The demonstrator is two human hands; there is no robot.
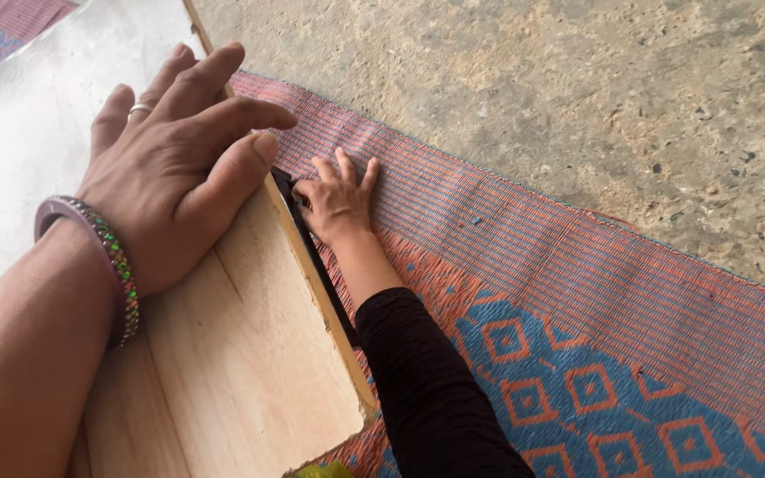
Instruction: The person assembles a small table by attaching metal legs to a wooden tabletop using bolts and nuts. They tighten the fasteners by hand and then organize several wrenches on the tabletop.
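Note:
My left hand (pixel 174 168) lies flat, fingers spread, on a pale wooden board (pixel 241 372), with the fingertips reaching over its right edge. It wears a ring and a glittery bangle (pixel 115 261) at the wrist. My right hand (pixel 338 204), on an arm in a black sleeve, sits lower down on a woven mat (pixel 577 336) just beside the board's edge. Its fingers are spread on the mat. Its thumb side touches a black strip (pixel 325 279) that runs along under the board's edge. Neither hand holds anything that I can see.
The mat is orange-red with blue diamond patterns and lies on a rough concrete floor (pixel 533 80). A whitish sheet (pixel 19 150) covers the board's left part. A small yellow-green thing (pixel 320 471) peeks in at the bottom edge.

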